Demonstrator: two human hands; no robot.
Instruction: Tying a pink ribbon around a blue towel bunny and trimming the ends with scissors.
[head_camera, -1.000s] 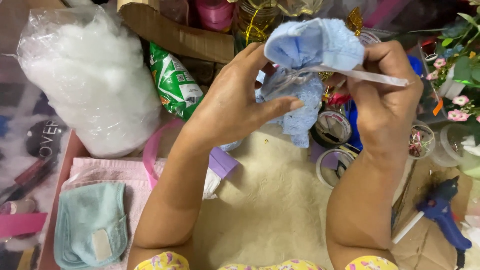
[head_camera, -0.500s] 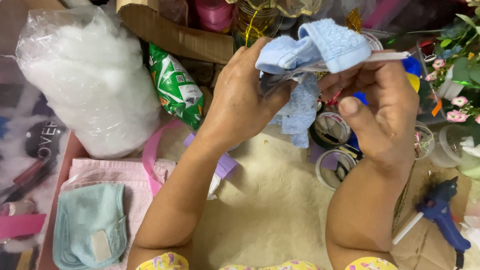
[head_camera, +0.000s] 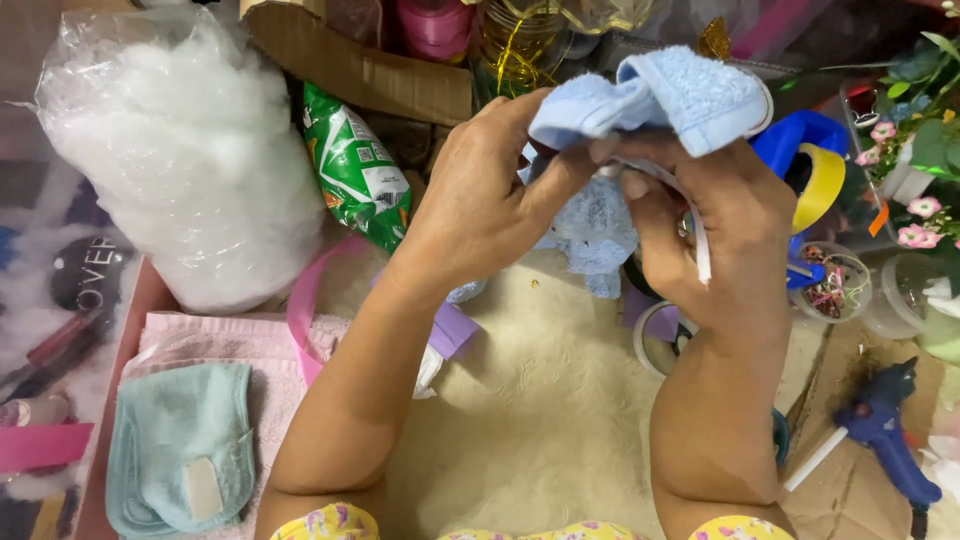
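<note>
At the far left, a clear bag of white stuffing sat on the floor, with a folded mint-green cloth on a pink towel below it near the bottom left corner. A green snack packet leaned just right of the stuffing. The left hand had its grip closed on a light blue towel, pinching it from the left side, above the cream fluffy rug. The towel's rolled top rose over both hands and its tail hung between them. The right hand held the same towel from the right, its grip shut on a white ribbon looped under the roll. Right of that lay tape rolls, and a blue glue gun rested near the bottom right corner.
</note>
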